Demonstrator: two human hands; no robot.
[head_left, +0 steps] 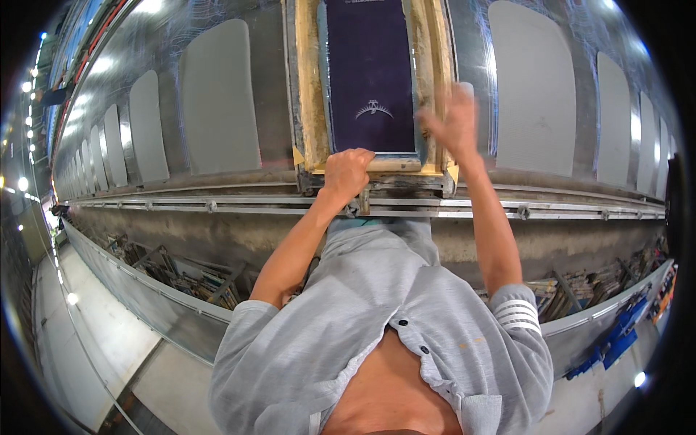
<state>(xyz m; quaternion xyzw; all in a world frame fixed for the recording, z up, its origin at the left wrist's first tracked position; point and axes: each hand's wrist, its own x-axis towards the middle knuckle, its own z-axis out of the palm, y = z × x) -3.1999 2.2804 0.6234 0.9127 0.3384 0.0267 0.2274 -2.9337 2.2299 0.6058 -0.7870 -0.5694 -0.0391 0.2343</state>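
A screen-printing frame [309,87] with wooden sides lies on the long table in front of me. Its dark purple mesh [371,72] carries a pale curved emblem near the close end. At that near end lies a squeegee [395,166] with a wooden handle, crosswise. My left hand [346,172] is closed around the left part of this handle. Over the frame's right side, my right hand [457,123] is raised and blurred by motion. Its thumb stands apart from the fingers, and nothing shows in its grasp.
Grey rounded panels [217,101] lie in a row along the shiny table on both sides of the frame, another panel [535,94] just right. A metal rail [580,212] runs along the table's near edge. Below it, a shelf holds stacked slats [196,279].
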